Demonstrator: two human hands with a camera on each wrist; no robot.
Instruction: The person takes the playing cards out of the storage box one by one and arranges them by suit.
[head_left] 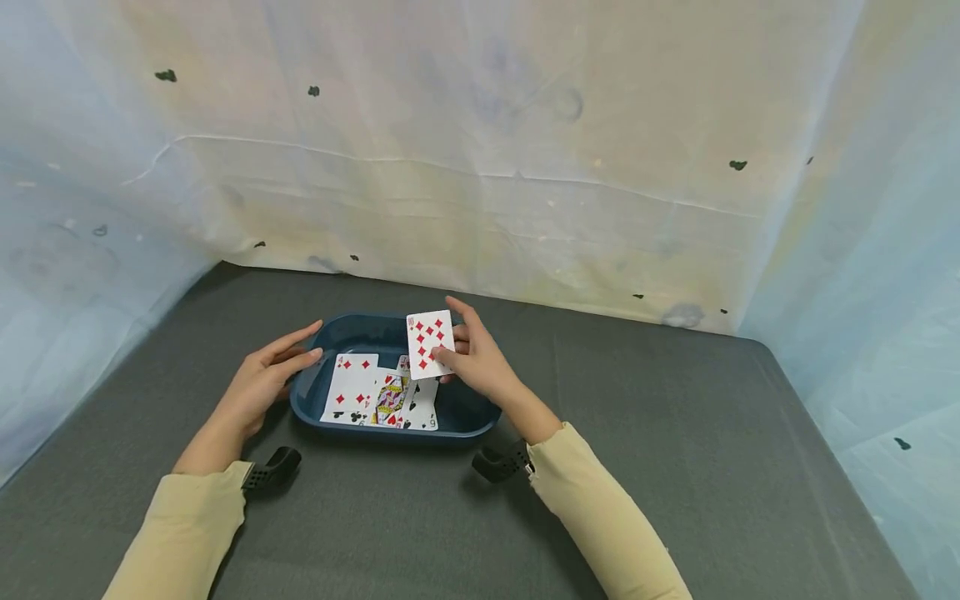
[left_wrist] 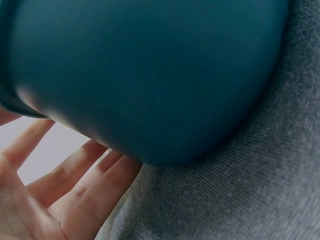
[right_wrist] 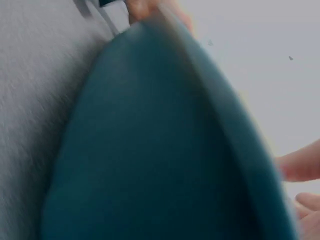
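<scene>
A dark blue oval plastic basin [head_left: 467, 410] sits on the grey cloth. My left hand [head_left: 257, 385] holds its left end, thumb at the rim and fingers along the outer wall [left_wrist: 150, 80]. Over the right half of the basin, my right hand [head_left: 482, 360] pinches a ten of diamonds playing card [head_left: 427, 332] between thumb and fingers, face up, index finger extended. Inside lie several overlapping cards, among them a four of diamonds [head_left: 351, 379] and a red-suited face card [head_left: 389, 397]. The right wrist view shows mostly the basin's outer wall [right_wrist: 135, 135].
Grey cloth [head_left: 637, 467] covers the table around the basin. A pale, patterned curtain [head_left: 480, 208] hangs behind the table and along both sides. Each wrist wears a black band with a small camera, the left one [head_left: 277, 467] near the basin's front left.
</scene>
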